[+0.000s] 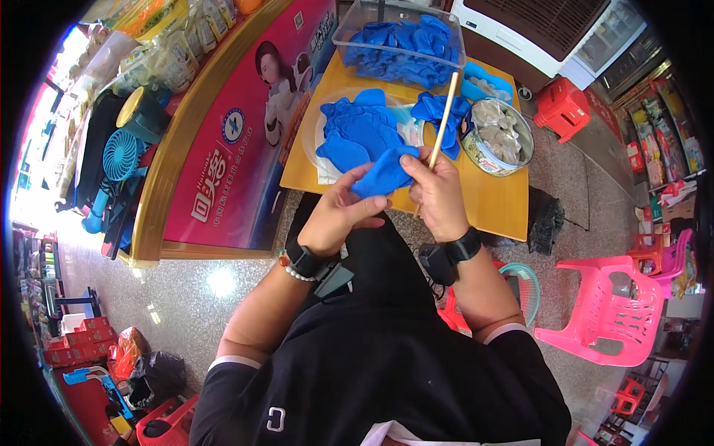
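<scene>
Over the near edge of a yellow table, my two hands hold one blue cloth-like piece between them. My left hand has its fingers closed on the piece's lower left end. My right hand pinches the other end with the thumb on top, and a thin wooden stick is gripped in the same hand, slanting up and away. Just beyond lies a pile of similar blue pieces on a round clear tray. More blue pieces lie right of it, partly behind the stick.
A clear plastic bin of blue pieces stands at the table's far end. Near the right edge are a round tin with plastic-wrapped contents and a small blue container. A counter borders the left; a pink chair stands right.
</scene>
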`<control>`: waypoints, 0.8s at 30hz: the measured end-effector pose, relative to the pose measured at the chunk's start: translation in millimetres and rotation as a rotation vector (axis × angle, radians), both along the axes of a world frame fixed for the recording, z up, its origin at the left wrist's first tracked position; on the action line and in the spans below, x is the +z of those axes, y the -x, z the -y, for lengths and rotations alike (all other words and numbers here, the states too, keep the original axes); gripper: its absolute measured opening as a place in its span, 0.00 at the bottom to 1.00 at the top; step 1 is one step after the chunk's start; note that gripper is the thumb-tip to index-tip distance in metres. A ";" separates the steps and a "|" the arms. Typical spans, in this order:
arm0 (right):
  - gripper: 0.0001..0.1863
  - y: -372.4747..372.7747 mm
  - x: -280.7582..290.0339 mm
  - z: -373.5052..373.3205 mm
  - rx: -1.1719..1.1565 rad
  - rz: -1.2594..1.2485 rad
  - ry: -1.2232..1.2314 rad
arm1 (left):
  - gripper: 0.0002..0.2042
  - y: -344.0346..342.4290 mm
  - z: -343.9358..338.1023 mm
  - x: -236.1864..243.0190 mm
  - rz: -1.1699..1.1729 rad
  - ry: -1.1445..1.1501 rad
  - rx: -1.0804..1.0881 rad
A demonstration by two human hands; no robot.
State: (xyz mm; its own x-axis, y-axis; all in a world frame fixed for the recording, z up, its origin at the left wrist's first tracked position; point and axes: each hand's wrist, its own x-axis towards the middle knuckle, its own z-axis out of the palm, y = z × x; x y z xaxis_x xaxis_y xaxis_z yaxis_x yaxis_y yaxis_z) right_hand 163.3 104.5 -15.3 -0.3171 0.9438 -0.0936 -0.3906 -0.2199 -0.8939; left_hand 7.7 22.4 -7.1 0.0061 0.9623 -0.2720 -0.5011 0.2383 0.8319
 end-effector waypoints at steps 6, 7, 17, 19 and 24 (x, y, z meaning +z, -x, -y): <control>0.08 -5.5 -21.2 -7.4 -0.045 0.087 -0.114 | 0.07 9.1 -9.1 -26.0 -0.165 0.047 -0.069; 0.08 -8.6 -22.4 -15.3 -0.101 0.182 -0.111 | 0.06 11.6 -9.7 -28.2 -0.278 0.053 -0.096; 0.07 -43.8 -36.1 -137.9 -0.453 0.402 -0.021 | 0.07 43.2 -57.5 -43.6 -1.283 -0.378 0.052; 0.08 -35.3 -36.0 -150.2 -0.450 0.390 -0.003 | 0.09 47.0 -70.3 -48.4 -1.347 -0.348 -0.005; 0.22 -39.2 -54.6 -173.3 -0.308 0.548 0.043 | 0.15 42.8 -95.0 -63.7 -1.665 -0.366 -0.175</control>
